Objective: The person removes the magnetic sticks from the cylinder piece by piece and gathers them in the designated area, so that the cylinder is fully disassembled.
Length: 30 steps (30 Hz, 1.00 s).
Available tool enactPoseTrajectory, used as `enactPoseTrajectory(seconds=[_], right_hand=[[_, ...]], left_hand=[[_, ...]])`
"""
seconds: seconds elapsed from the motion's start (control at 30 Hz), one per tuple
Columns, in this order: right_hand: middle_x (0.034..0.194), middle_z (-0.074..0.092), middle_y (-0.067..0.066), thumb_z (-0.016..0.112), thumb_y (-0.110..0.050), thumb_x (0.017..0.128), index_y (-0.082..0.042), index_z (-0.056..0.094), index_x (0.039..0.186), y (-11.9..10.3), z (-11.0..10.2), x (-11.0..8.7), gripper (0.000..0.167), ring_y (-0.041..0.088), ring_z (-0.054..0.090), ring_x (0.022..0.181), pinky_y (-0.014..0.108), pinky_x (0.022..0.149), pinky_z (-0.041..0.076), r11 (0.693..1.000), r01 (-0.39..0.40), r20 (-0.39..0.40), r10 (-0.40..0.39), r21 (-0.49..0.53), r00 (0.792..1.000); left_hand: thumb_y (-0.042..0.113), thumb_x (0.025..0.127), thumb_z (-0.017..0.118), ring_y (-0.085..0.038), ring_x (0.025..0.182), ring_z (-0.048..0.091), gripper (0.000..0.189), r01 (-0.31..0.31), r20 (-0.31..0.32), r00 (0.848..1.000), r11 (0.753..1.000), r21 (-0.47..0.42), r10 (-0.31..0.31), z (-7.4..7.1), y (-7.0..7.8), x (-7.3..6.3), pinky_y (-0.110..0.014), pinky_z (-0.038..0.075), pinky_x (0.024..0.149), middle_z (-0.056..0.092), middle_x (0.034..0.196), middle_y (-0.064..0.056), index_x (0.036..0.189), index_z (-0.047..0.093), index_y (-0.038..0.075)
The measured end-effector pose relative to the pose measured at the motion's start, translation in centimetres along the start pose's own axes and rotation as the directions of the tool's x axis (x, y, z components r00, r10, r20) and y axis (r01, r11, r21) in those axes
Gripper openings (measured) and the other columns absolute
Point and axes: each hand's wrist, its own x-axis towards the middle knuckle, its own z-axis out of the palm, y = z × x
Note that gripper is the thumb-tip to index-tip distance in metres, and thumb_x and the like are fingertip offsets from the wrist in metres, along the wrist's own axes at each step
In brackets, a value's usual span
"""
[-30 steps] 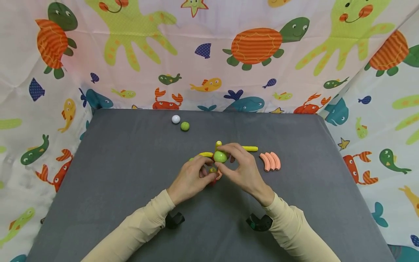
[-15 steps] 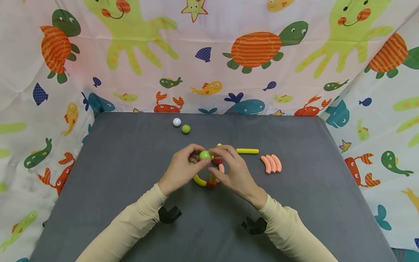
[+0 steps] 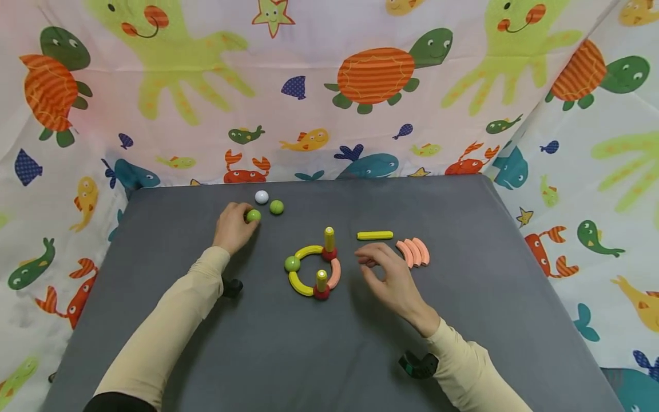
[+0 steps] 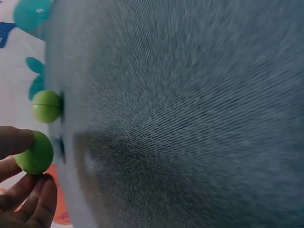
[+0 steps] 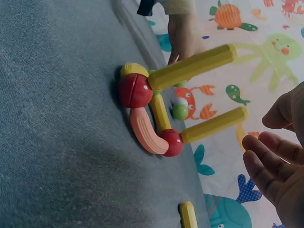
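Left hand (image 3: 233, 230): pinches a green ball (image 3: 253, 216) near the white ball (image 3: 261, 197) and second green ball (image 3: 276, 207).
Middle: toy ring (image 3: 300, 285), two upright yellow posts (image 3: 329, 239).
Right hand (image 3: 386, 277): loosely curved, thumb apart, near pink arcs (image 3: 413, 252).

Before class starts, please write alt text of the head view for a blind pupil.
The left hand pinches a green ball near a white ball and another green ball; the right hand hovers near a ring with two upright yellow sticks on a grey table.
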Motion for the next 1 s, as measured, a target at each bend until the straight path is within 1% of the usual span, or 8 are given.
enactPoseTrajectory(seconds=[0.17, 0.37, 0.47, 0.53, 0.63, 0.77, 0.9, 1.0], right_hand=[[0.108, 0.065, 0.006, 0.063, 0.007, 0.086, -0.006, 0.066, 0.111, -0.3, 0.5, 0.0, 0.028, 0.015, 0.066, 0.088, 0.031, 0.076, 0.056, 1.0, 0.016, 0.02, -0.016, 0.011, 1.0], [0.107, 0.065, 0.006, 0.063, 0.007, 0.087, -0.007, 0.066, 0.11, -0.3, 1.1, -0.1, 0.027, 0.013, 0.066, 0.087, 0.027, 0.075, 0.056, 0.999, 0.036, 0.049, -0.038, 0.034, 0.998], [0.107, 0.065, 0.005, 0.063, 0.004, 0.088, -0.007, 0.066, 0.111, -0.4, 1.0, -0.1, 0.026, 0.012, 0.065, 0.085, 0.027, 0.074, 0.056, 0.999, 0.025, 0.075, -0.026, 0.022, 0.997], [0.107, 0.065, 0.006, 0.064, 0.002, 0.088, -0.007, 0.066, 0.113, -0.4, 1.2, 0.0, 0.027, 0.01, 0.064, 0.082, 0.028, 0.071, 0.056, 1.0, 0.013, 0.107, -0.015, 0.013, 0.994], [0.107, 0.066, 0.008, 0.065, -0.001, 0.088, -0.006, 0.064, 0.118, -0.5, 1.8, 0.2, 0.03, 0.009, 0.063, 0.08, 0.029, 0.069, 0.055, 1.0, -0.002, 0.178, 0.001, 0.007, 0.984], [0.104, 0.066, 0.009, 0.068, -0.008, 0.089, -0.008, 0.061, 0.124, -0.8, 2.7, 0.7, 0.036, 0.012, 0.064, 0.083, 0.032, 0.068, 0.054, 1.0, -0.028, 0.265, 0.024, 0.011, 0.964], [0.102, 0.064, 0.005, 0.075, -0.014, 0.086, -0.01, 0.061, 0.123, -1.1, 4.2, 1.0, 0.039, 0.018, 0.066, 0.085, 0.035, 0.068, 0.054, 1.0, -0.029, 0.296, 0.025, 0.01, 0.955], [0.102, 0.063, 0.004, 0.078, -0.015, 0.084, -0.01, 0.063, 0.118, -1.5, 5.6, 1.0, 0.037, 0.021, 0.065, 0.085, 0.036, 0.069, 0.055, 1.0, -0.014, 0.308, 0.008, 0.016, 0.951]], left_hand=[[0.013, 0.092, 0.066, -0.042, 0.109, 0.056, 0.036, 0.0, 0.016, 1.0, 0.998, 0.065, -0.002, 1.0, -0.8, 0.7, -0.054, 0.044, 0.096, 0.059, 0.118, -0.027, 0.123, 0.061, -0.006], [0.013, 0.091, 0.067, -0.045, 0.111, 0.056, 0.044, -0.024, 0.001, 1.0, 0.998, 0.062, 0.024, 1.6, -0.7, 0.9, -0.055, 0.044, 0.096, 0.057, 0.122, -0.028, 0.129, 0.056, -0.006], [0.013, 0.091, 0.066, -0.043, 0.108, 0.056, 0.044, -0.061, -0.042, 0.997, 0.998, 0.033, 0.063, 1.0, 0.3, 0.0, -0.055, 0.045, 0.093, 0.055, 0.121, -0.027, 0.129, 0.055, -0.005], [0.01, 0.091, 0.065, -0.038, 0.101, 0.059, 0.036, -0.117, -0.059, 0.991, 0.993, 0.012, 0.117, 0.4, 1.3, -1.6, -0.052, 0.047, 0.087, 0.058, 0.115, -0.024, 0.123, 0.059, -0.004], [0.005, 0.089, 0.065, -0.028, 0.087, 0.062, 0.023, -0.241, -0.02, 0.97, 0.97, -0.019, 0.241, 0.2, 3.2, -4.7, -0.043, 0.051, 0.077, 0.064, 0.102, -0.017, 0.111, 0.065, -0.002], [0.007, 0.086, 0.069, -0.015, 0.078, 0.061, 0.019, -0.363, 0.144, 0.917, 0.928, -0.088, 0.372, 1.6, 6.1, -8.5, -0.029, 0.051, 0.069, 0.067, 0.095, -0.008, 0.105, 0.069, 0.003], [0.017, 0.086, 0.075, -0.011, 0.077, 0.058, 0.024, -0.414, 0.264, 0.868, 0.907, -0.081, 0.42, 3.7, 7.4, -10.6, -0.025, 0.049, 0.069, 0.066, 0.095, -0.004, 0.107, 0.07, 0.007], [0.023, 0.084, 0.078, -0.01, 0.073, 0.055, 0.025, -0.422, 0.277, 0.863, 0.905, -0.063, 0.422, 4.8, 7.2, -11.6, -0.026, 0.047, 0.066, 0.062, 0.091, -0.003, 0.103, 0.07, 0.009]])
